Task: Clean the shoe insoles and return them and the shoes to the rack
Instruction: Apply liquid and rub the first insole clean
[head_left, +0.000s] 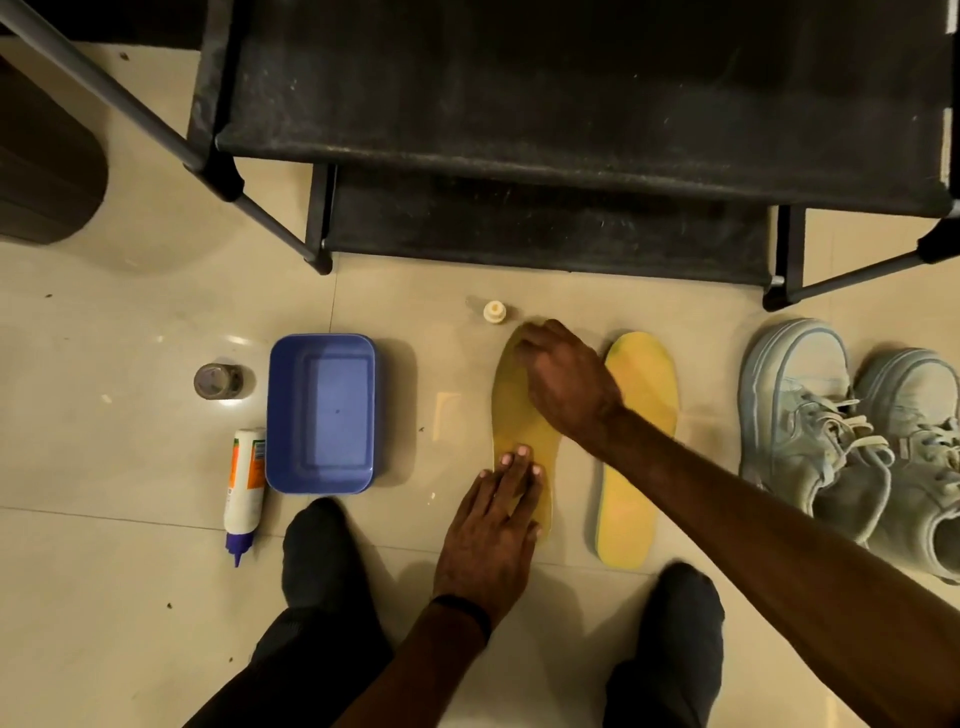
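1. Glossy beige tile floor (130, 322), dim room; black shoe rack (545, 130) at top.
2. Left hand (493, 530) flat, fingers straight, pressing left insole (519, 431) heel.
3. Right hand (566, 384) on its toe; grip unclear.
4. Second insole (639, 457) beside; pale shoes (831, 431) right.

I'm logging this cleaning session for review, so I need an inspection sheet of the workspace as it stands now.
Surface: beige tiled floor, glossy, a few dark specks.
Job's things: left insole and right insole flat side by side; pale blue shoes to their right; black rack behind, shelves bare.
Clutter: blue tub; bottle lying on its side; small jar; cream cap.
Hands: left hand presses flat on the left insole's heel; right hand is at its toe, whether it holds anything cannot be told.
Cables: nothing seen.
Surroundings: dark object at far left.
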